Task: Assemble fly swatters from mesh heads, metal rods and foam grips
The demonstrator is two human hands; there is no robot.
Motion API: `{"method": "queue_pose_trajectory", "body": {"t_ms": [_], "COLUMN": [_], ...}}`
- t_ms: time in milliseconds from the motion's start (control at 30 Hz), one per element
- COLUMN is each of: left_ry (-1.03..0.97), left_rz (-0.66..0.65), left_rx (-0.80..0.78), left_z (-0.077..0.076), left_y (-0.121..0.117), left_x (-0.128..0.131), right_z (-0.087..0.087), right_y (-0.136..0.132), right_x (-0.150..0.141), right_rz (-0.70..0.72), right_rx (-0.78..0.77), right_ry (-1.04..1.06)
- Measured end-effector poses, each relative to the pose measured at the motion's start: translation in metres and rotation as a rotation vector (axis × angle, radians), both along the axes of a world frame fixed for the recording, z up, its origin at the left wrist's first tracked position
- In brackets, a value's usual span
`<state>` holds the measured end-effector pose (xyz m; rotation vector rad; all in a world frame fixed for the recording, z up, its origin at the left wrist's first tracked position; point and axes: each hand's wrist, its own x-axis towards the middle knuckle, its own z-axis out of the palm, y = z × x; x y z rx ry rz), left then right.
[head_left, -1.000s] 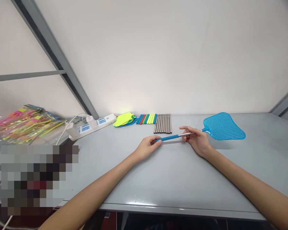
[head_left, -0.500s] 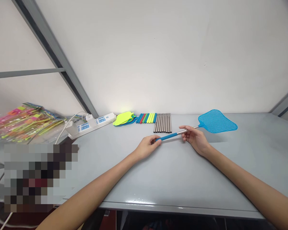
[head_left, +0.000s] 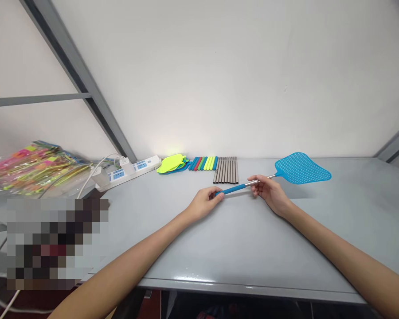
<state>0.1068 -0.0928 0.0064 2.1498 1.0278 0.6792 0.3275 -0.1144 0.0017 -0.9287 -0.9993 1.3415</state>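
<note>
A blue fly swatter (head_left: 301, 168) with a perforated head, a metal shaft and a blue grip is held above the table. My left hand (head_left: 204, 204) is closed on the end of its blue grip, thumb on top. Around the metal shaft, my right hand (head_left: 268, 191) curls its fingers, holding it near the middle. The swatter's head points to the right, beyond my right hand. Behind the hands lie a row of metal tubes (head_left: 226, 170), a row of coloured grips (head_left: 203, 163) and a stack of yellow and blue swatter heads (head_left: 172, 164).
The grey table (head_left: 252, 248) ends at a front edge near my forearms. A white power strip (head_left: 129, 172) with plugged-in chargers lies at the back left. Left of it are plastic-wrapped colourful packages (head_left: 36, 170). A pixelated patch covers the lower left. A wall stands behind.
The swatter and both hands are nearly still. The swatter's head sits very slightly farther right, and the view has shifted a little.
</note>
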Motion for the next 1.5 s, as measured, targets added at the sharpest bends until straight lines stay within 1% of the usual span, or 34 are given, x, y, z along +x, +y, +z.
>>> {"method": "queue_pose_trajectory", "body": {"t_ms": [467,733,1033,1500], "left_ry": [-0.04,-0.037,-0.024,0.004], "left_rz": [0.067,0.107,0.103,0.103], "left_rx": [0.019,0.061,0.069,0.082], "left_z": [-0.0026,-0.0037,-0.0049,-0.0028], "left_y": [0.0005,0.0006,0.0005,0.0001], "left_x": [-0.0005,-0.0003,-0.0007,-0.0001], "right_z": [-0.0048,-0.0014,-0.0039,-0.0018], "right_y": [0.0031,0.0003,0.0006,-0.0004], "right_x": [0.002,-0.0002,0.0004,-0.0021], "right_rz": [0.006,-0.011,-0.018,-0.037], "right_rx": [-0.018,-0.027,-0.02,-0.024], "right_ry": [-0.073,-0.093,-0.098,-0.098]}}
